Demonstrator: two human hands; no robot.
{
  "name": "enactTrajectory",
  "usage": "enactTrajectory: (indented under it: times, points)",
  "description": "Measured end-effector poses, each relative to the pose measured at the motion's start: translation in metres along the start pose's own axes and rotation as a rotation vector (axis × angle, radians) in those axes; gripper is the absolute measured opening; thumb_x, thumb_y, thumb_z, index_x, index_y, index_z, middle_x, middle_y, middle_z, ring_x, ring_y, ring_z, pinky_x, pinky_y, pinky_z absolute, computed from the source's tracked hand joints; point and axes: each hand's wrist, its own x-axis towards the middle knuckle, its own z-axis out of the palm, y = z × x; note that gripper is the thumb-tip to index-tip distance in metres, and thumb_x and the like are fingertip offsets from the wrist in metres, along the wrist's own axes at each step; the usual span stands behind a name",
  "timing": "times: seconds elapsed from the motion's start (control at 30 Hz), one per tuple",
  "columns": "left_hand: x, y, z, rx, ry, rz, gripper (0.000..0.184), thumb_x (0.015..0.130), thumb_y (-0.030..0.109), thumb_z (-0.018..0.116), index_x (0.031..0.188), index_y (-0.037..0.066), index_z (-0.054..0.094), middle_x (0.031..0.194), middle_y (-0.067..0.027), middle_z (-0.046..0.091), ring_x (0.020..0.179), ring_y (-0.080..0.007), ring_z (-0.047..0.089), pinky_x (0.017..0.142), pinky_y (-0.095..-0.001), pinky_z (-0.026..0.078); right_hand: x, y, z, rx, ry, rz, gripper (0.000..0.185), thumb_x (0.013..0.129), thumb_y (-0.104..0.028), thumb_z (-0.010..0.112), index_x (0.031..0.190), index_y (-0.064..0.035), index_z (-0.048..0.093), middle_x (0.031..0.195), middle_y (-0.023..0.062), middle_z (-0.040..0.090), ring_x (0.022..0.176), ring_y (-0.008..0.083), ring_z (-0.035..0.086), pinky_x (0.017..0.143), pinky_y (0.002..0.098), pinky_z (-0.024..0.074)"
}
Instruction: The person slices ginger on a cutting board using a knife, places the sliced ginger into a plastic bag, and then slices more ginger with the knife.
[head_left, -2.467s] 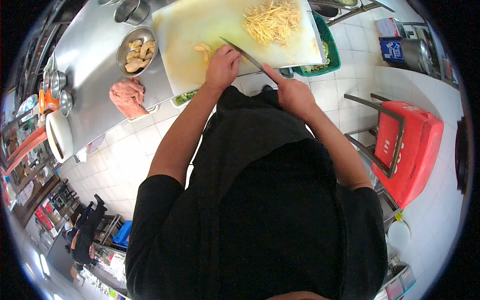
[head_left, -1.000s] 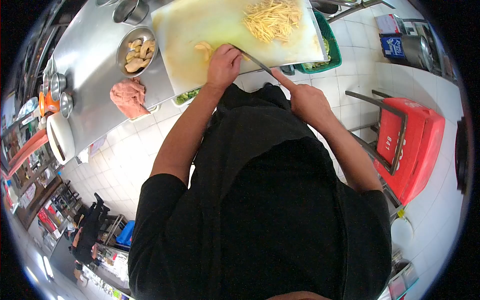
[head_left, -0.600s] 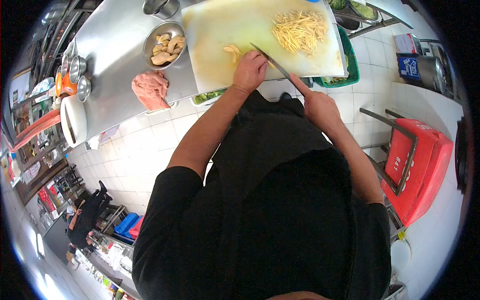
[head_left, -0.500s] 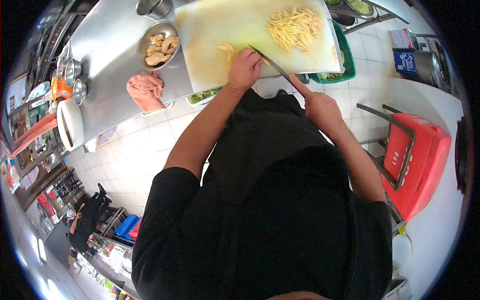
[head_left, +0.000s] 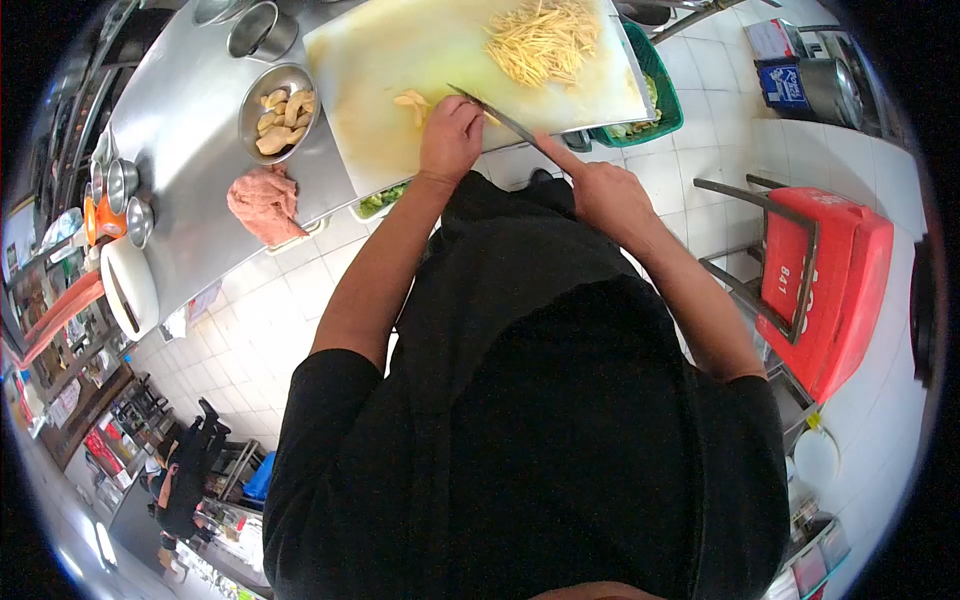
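My right hand (head_left: 606, 196) is wrapped round the handle of a long knife (head_left: 510, 124), its index finger along the top of the blade. The blade slants up and left over the front of a pale cutting board (head_left: 370, 130). Against the blade's left side, my left hand (head_left: 453, 137) has its fingers bent together over a small pale piece (head_left: 490, 119), mostly hidden. Some pale yellow slices (head_left: 413, 104) lie just left of that hand. At the board's right is a heap of thin yellow strips (head_left: 543, 43).
Left of the board are a steel bowl (head_left: 255, 122) of peeled pieces, a pink cloth (head_left: 263, 205) and a steel pot (head_left: 262, 32). A green basket (head_left: 665, 112) sits beyond the board's right edge. A red box (head_left: 830, 290) stands far right; another person (head_left: 190, 470) is far left.
The whole view has shifted, so table and board appear farther left and slightly higher. Both hands keep their places at the knife and the small piece.
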Motion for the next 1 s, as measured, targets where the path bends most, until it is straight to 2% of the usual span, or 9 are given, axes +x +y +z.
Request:
enactTrajectory:
  times: [0.1, 0.2, 0.37, 0.57, 0.67, 0.77, 0.87, 1.0]
  points:
    - [0.0, 0.002, -0.004, 0.008, -0.014, 0.014, 0.009, 0.085, 0.006, 0.075, 0.092, 0.003, 0.072, 0.098, -0.0159, 0.068, 0.096, -0.0378, 0.067, 0.085, -0.0454, 0.055, -0.01, -0.002, -0.009, -0.008, -0.013, -0.006, 0.096, 0.088, -0.004, 0.061, 0.167, -0.041, 0.022, 0.085, 0.0227, 0.073, 0.076, 0.0404, 0.073, 0.069, 0.0538, 0.0584]
    - [0.0, 0.002, -0.004, -0.018, 0.008, 0.019, 0.009, 0.085, 0.006, 0.075, 0.093, 0.003, 0.072, 0.099, -0.016, 0.069, 0.096, -0.0377, 0.067, 0.085, -0.0457, 0.055, -0.008, -0.003, -0.007, -0.001, -0.031, 0.006, 0.095, 0.088, -0.002, 0.059, 0.167, -0.041, 0.023, 0.085, 0.0235, 0.073, 0.076, 0.0407, 0.073, 0.07, 0.0537, 0.0577]
    - [0.002, -0.003, 0.002, -0.009, 0.01, 0.013, 0.007, 0.083, 0.005, 0.075, 0.09, 0.006, 0.073, 0.099, -0.0115, 0.067, 0.094, -0.0354, 0.066, 0.086, -0.0453, 0.054, 0.025, 0.008, 0.029, 0.084, 0.044, -0.032, 0.09, 0.09, -0.002, 0.057, 0.166, -0.0393, 0.025, 0.081, 0.0247, 0.072, 0.074, 0.0412, 0.072, 0.069, 0.0536, 0.0565]
    - [-0.002, -0.003, 0.004, -0.007, 0.037, 0.017, 0.008, 0.082, 0.005, 0.076, 0.089, 0.006, 0.073, 0.098, -0.0114, 0.067, 0.094, -0.0352, 0.066, 0.085, -0.0454, 0.054, 0.003, -0.003, 0.0, 0.004, 0.006, -0.028, 0.09, 0.091, -0.002, 0.056, 0.167, -0.0383, 0.024, 0.08, 0.0242, 0.071, 0.072, 0.0414, 0.072, 0.067, 0.054, 0.056]
    - [-0.002, -0.001, 0.003, -0.004, 0.056, 0.031, 0.007, 0.082, 0.005, 0.076, 0.088, 0.005, 0.072, 0.098, -0.0113, 0.067, 0.093, -0.0352, 0.066, 0.085, -0.0456, 0.054, -0.003, -0.005, -0.007, 0.001, -0.064, 0.008, 0.099, 0.086, -0.003, 0.06, 0.167, -0.0437, 0.02, 0.084, 0.0237, 0.072, 0.077, 0.0401, 0.073, 0.068, 0.054, 0.058]
    - [-0.006, -0.003, 0.002, -0.01, 0.033, 0.01, 0.006, 0.082, 0.005, 0.076, 0.088, 0.005, 0.072, 0.097, -0.0114, 0.067, 0.093, -0.0352, 0.066, 0.085, -0.0457, 0.054, 0.019, 0.002, 0.025, 0.062, -0.023, 0.04, 0.1, 0.086, -0.003, 0.061, 0.167, -0.044, 0.02, 0.085, 0.0238, 0.072, 0.078, 0.0402, 0.073, 0.069, 0.0541, 0.0583]
    - [0.0, -0.002, 0.001, -0.009, 0.018, 0.016, 0.006, 0.083, 0.005, 0.076, 0.088, 0.005, 0.072, 0.097, -0.0117, 0.066, 0.093, -0.0352, 0.066, 0.084, -0.0456, 0.054, 0.027, 0.003, 0.024, 0.06, 0.028, -0.006, 0.101, 0.086, -0.002, 0.062, 0.167, -0.0443, 0.019, 0.086, 0.0235, 0.073, 0.078, 0.0399, 0.074, 0.069, 0.0541, 0.0585]
    - [-0.003, -0.003, 0.0, 0.036, -0.021, -0.025, 0.007, 0.085, 0.006, 0.076, 0.09, 0.004, 0.074, 0.099, -0.0149, 0.07, 0.097, -0.0358, 0.067, 0.087, -0.0445, 0.055, 0.012, -0.005, 0.007, 0.032, 0.038, -0.008, 0.089, 0.091, -0.001, 0.056, 0.166, -0.0386, 0.027, 0.079, 0.0241, 0.071, 0.072, 0.0412, 0.072, 0.068, 0.0542, 0.0563]
